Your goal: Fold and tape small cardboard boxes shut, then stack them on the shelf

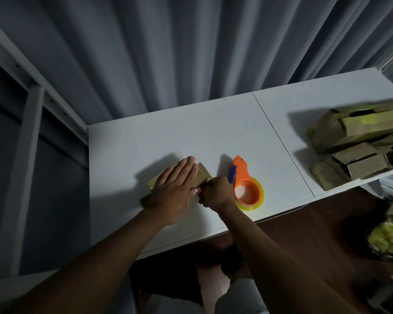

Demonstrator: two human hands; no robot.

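One small cardboard box (pixel 203 175) lies flat on the white table (pixel 213 132), almost wholly under the left hand (pixel 175 186), whose straight fingers press down on its top; only its far corner and near-left edge show past the palm. The right hand (pixel 216 191) sits just beside the left thumb, fingers curled at the box's right edge, apparently pinching tape there, though the tape itself is too faint to make out. The orange tape dispenser (pixel 245 184) rests touching the right hand's far side. The box looks light and thin-walled, easily crushed or slid, so flat pressure on top and grips at the edges should suit it
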